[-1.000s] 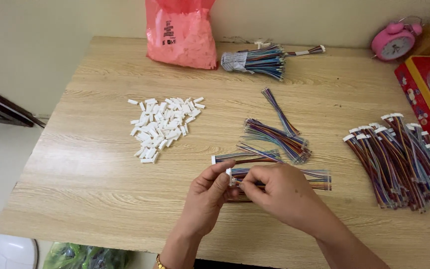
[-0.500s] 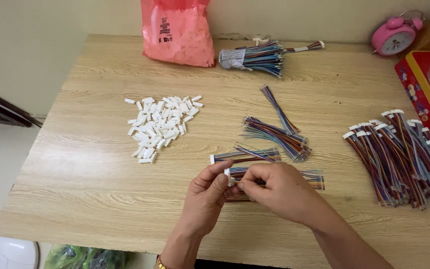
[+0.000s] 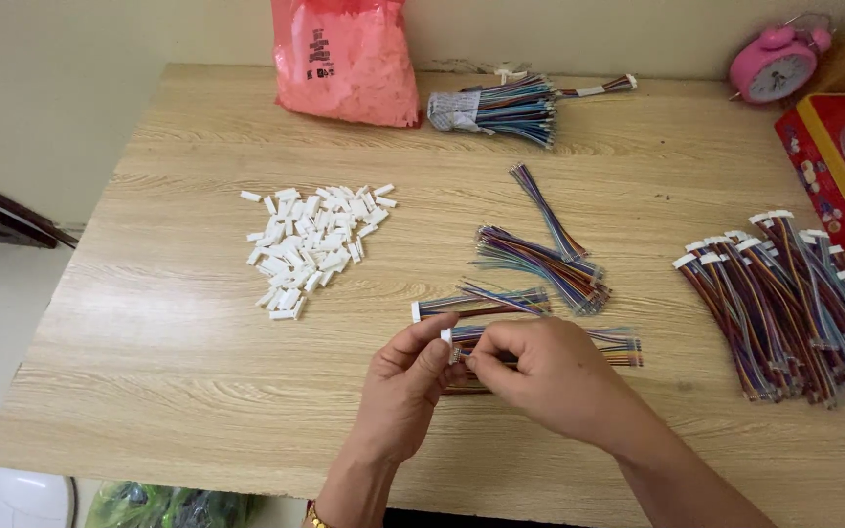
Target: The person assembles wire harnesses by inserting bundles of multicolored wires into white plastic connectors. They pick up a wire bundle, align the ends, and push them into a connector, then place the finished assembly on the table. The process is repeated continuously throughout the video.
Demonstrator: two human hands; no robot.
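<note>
Barely anything has shifted over the last second: both hands stay low at the counter's (image 3: pixel 149 323) near edge. The left hand (image 3: pixel 405 386) still pinches a small white connector (image 3: pixel 446 335) between thumb and forefinger, and the right hand (image 3: pixel 540 376) pinches the coloured wire bundle (image 3: pixel 610 344) at that connector, so the fitting looks ongoing rather than finished. A finished lead (image 3: pixel 481 301) lies just beyond the hands; loose white connectors (image 3: pixel 310 249) sit further left, and finished harnesses (image 3: pixel 794 303) lie to the right
</note>
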